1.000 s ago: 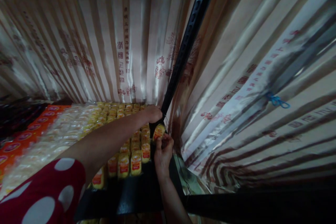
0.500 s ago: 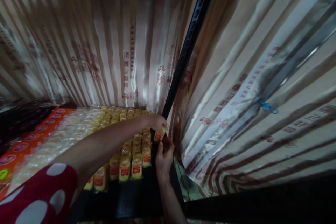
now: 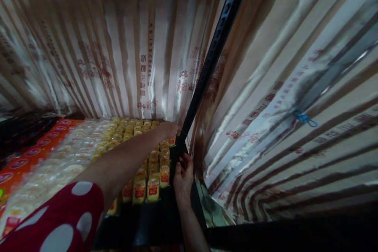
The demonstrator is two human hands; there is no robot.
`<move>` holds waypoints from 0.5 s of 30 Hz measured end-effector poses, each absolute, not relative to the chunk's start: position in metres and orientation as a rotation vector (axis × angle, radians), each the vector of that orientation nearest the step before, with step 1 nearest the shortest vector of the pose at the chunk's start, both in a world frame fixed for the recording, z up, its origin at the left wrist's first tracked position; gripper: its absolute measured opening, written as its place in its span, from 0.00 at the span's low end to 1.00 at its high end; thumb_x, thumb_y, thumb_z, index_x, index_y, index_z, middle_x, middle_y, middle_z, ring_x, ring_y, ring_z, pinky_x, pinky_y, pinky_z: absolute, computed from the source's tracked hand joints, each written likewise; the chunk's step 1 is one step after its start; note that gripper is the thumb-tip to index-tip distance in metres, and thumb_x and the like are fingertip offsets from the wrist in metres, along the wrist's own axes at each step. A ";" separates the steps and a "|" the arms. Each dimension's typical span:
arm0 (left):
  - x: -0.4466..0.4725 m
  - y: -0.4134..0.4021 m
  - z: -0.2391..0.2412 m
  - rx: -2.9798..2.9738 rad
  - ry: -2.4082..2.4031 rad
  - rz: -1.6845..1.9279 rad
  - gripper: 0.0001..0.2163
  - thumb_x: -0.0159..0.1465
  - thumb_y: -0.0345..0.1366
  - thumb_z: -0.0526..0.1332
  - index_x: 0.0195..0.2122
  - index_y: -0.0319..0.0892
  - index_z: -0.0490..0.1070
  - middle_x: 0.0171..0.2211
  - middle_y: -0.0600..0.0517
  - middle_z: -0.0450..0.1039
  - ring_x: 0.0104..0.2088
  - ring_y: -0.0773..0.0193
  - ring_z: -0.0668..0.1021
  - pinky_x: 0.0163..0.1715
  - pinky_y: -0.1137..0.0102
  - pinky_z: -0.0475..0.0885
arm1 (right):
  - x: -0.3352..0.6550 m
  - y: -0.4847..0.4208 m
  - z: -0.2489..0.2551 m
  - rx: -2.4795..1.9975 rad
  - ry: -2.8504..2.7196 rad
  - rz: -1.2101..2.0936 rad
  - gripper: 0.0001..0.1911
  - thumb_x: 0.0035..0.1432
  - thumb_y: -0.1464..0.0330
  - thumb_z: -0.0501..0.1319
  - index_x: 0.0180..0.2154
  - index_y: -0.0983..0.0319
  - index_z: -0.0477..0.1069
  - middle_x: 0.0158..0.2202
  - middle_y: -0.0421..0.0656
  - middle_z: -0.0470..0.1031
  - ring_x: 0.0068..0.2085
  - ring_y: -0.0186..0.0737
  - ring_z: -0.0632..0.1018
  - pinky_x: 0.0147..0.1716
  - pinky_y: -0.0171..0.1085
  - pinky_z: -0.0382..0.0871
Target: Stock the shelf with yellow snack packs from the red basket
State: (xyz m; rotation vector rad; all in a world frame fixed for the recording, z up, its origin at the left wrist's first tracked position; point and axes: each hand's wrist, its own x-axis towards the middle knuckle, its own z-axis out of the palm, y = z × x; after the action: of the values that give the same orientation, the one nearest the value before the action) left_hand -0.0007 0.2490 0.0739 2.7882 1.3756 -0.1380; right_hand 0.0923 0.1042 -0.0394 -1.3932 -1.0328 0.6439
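Observation:
My left arm, in a red sleeve with white dots, stretches across rows of yellow packaged cakes (image 3: 138, 189) to the far right corner of the dark shelf (image 3: 132, 224). There my left hand (image 3: 171, 129) is closed at the top of a packaged cake (image 3: 172, 141) with an orange-red label, at the edge of the rows. Its fingertips are mostly hidden. My right hand (image 3: 183, 177) hovers along the shelf's right side, palm up, fingers loosely curled and apart, with nothing in it.
A black slotted metal post (image 3: 206, 67) rises just beyond my hands. Printed cream curtains (image 3: 153, 47) hang behind and to the right, with a blue tie (image 3: 305, 119) on them. Clear-wrapped pale packets (image 3: 67, 153) and an orange strip (image 3: 32, 151) lie to the left.
My left hand has carried the packaged cake away from my right hand, left and farther back, to the end of the rows. My right hand stays almost where it was, its fingers no longer near the cake.

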 end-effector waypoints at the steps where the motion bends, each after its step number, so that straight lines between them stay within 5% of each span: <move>1: 0.000 0.249 0.074 2.796 1.367 -0.130 0.16 0.57 0.25 0.54 0.45 0.43 0.73 0.42 0.48 0.77 0.41 0.61 0.78 0.37 0.72 0.72 | 0.093 0.104 -0.040 -1.395 -1.038 0.642 0.23 0.54 0.64 0.53 0.51 0.65 0.61 0.48 0.52 0.68 0.45 0.42 0.73 0.44 0.42 0.68; 15: 0.008 0.250 0.061 2.879 1.501 -0.014 0.10 0.60 0.26 0.53 0.35 0.36 0.75 0.38 0.41 0.73 0.37 0.58 0.76 0.35 0.68 0.70 | 0.093 0.105 -0.042 -1.363 -1.062 0.620 0.22 0.54 0.66 0.53 0.51 0.64 0.62 0.46 0.51 0.70 0.42 0.41 0.75 0.43 0.40 0.69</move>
State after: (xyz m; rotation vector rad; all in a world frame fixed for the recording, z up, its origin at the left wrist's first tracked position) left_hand 0.0077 0.2496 0.0613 2.8793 1.5009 -0.0141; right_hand 0.0932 0.1049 -0.0416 -1.3630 -1.0619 0.6204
